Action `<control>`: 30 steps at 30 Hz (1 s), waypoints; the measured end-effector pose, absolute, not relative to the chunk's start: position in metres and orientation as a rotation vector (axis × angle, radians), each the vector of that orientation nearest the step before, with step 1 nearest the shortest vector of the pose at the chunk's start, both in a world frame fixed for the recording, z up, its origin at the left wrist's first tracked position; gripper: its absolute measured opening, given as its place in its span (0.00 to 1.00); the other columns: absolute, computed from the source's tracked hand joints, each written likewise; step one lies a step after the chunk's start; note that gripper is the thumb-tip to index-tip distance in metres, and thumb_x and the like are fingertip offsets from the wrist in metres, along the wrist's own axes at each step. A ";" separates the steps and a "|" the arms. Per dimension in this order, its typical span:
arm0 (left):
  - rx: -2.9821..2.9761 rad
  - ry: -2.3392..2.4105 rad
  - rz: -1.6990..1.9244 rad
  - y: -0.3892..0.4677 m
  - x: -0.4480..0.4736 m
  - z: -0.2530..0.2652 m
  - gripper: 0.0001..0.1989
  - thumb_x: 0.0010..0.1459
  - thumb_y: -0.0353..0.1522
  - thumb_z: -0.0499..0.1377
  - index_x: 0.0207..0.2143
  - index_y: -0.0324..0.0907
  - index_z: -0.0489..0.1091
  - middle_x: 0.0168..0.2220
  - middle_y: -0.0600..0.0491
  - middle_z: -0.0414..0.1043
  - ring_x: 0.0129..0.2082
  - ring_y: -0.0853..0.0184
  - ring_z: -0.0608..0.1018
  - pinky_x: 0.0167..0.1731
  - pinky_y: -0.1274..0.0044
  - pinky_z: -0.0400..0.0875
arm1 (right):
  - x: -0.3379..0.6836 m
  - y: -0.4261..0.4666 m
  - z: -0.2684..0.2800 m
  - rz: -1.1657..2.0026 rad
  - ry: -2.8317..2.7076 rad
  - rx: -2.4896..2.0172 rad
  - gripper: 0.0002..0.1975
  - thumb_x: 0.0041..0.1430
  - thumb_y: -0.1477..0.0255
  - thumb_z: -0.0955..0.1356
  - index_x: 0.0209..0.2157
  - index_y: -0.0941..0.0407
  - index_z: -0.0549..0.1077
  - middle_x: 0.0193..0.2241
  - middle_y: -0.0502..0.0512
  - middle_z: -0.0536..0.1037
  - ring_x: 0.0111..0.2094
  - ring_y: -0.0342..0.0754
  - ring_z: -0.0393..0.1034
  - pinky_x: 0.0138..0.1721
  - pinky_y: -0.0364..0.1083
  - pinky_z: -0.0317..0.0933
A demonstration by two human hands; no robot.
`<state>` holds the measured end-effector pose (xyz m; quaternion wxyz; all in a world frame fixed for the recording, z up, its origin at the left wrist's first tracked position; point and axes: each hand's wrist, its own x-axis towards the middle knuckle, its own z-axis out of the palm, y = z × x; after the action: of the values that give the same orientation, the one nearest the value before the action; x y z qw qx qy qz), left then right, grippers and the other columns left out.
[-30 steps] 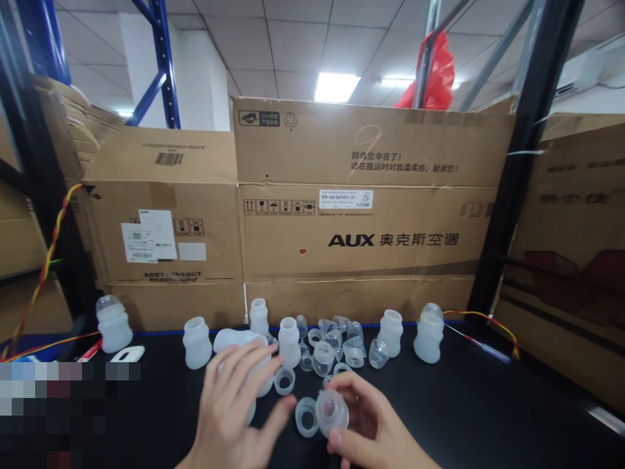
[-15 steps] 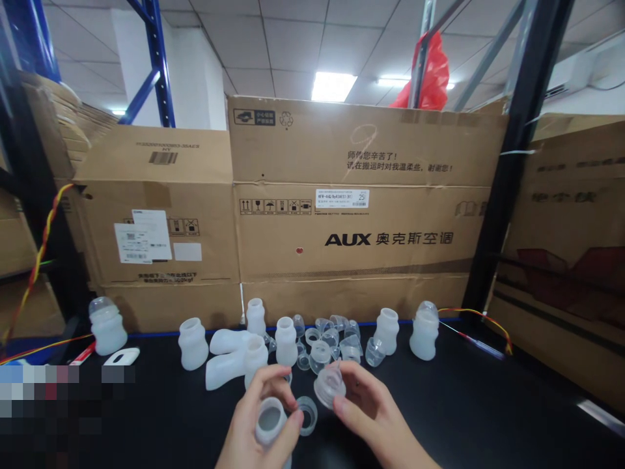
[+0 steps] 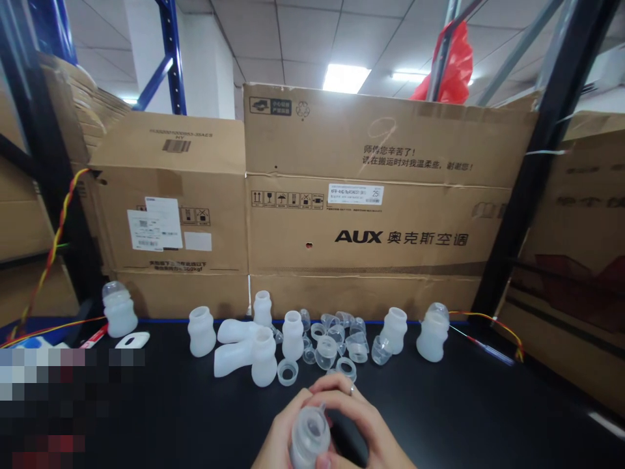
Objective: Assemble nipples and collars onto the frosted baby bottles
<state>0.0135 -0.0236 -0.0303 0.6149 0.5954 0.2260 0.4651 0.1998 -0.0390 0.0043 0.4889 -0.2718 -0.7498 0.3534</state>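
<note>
Low in the middle, my left hand (image 3: 282,435) is closed around a frosted baby bottle (image 3: 307,449). A clear nipple piece (image 3: 312,426) sits at the bottle's mouth, its thin tab sticking up. My right hand (image 3: 364,423), with a ring on one finger, curls around the same top from the right. Its thumb presses the near side, while its other fingertips are partly hidden. Beyond my hands lie a translucent screw ring (image 3: 288,372) and another screw ring (image 3: 346,369). A frosted bottle (image 3: 264,358) stands upright behind my left hand.
Several clear caps and rings (image 3: 326,352) are heaped mid-table among frosted bottles. Two bottles (image 3: 234,359) lie on their sides. Capped bottles stand at the far left (image 3: 120,312) and right (image 3: 433,335). Cardboard (image 3: 361,247) walls off the back, between dark posts (image 3: 512,215).
My right hand has brought the nipple piece left and down onto the bottle in my left hand. Both hands are now together, lower in view. The screw ring beside my left fingers no longer shows there.
</note>
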 end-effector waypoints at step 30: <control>1.847 0.654 0.981 -0.010 0.009 -0.024 0.19 0.44 0.36 0.76 0.29 0.43 0.67 0.25 0.61 0.62 0.25 0.72 0.61 0.26 0.79 0.54 | 0.210 -0.049 0.010 0.622 -1.791 -0.735 0.18 0.66 0.53 0.70 0.52 0.47 0.73 0.40 0.58 0.78 0.42 0.59 0.73 0.46 0.56 0.68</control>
<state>0.0093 -0.0096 -0.0245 0.4575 0.7496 0.2654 0.3979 0.2097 -0.0492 0.0096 0.5264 -0.3072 -0.7489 0.2602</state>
